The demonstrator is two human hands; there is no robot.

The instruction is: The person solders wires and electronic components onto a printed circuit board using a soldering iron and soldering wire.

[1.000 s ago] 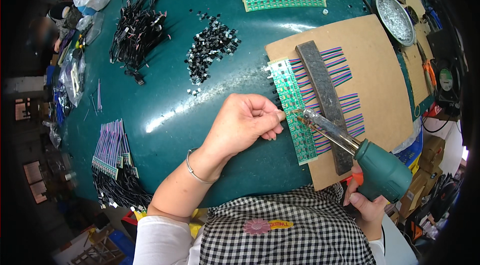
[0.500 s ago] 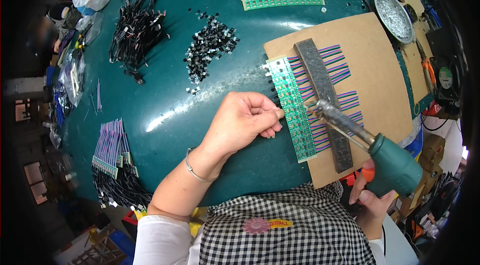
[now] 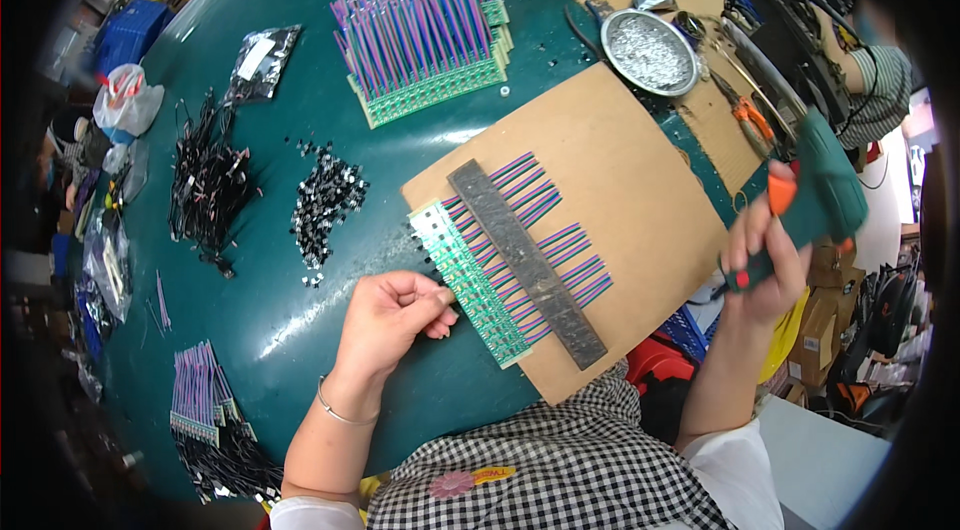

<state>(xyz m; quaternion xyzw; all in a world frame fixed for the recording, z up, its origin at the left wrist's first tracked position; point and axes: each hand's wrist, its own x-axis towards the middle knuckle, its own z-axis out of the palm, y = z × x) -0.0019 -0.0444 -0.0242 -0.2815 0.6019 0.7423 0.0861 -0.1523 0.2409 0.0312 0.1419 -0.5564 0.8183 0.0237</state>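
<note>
My right hand point(image 3: 765, 275) grips a green soldering gun point(image 3: 832, 185) with an orange trigger, raised off the board at the right of the cardboard. My left hand point(image 3: 385, 325) is closed in a pinch at the left edge of a green circuit board strip point(image 3: 475, 290); whatever its fingertips hold is too small to make out. Small black parts line that edge of the strip. Coloured wires point(image 3: 585, 255) run from its other side under a dark flat bar point(image 3: 525, 265), which lies across them on a brown cardboard sheet point(image 3: 640, 180).
A pile of small black connectors point(image 3: 325, 205) and a bundle of black cables point(image 3: 210, 185) lie left. Wired green boards point(image 3: 430, 95) stand at the back. Beyond the cardboard are a metal bowl point(image 3: 650, 50) and orange-handled pliers point(image 3: 752, 120). Another person's arm point(image 3: 840, 50) shows far right.
My right hand has lifted the soldering gun away from the circuit board, up and to the right. My left hand stays pinched at the strip's edge. The whole view has shifted.
</note>
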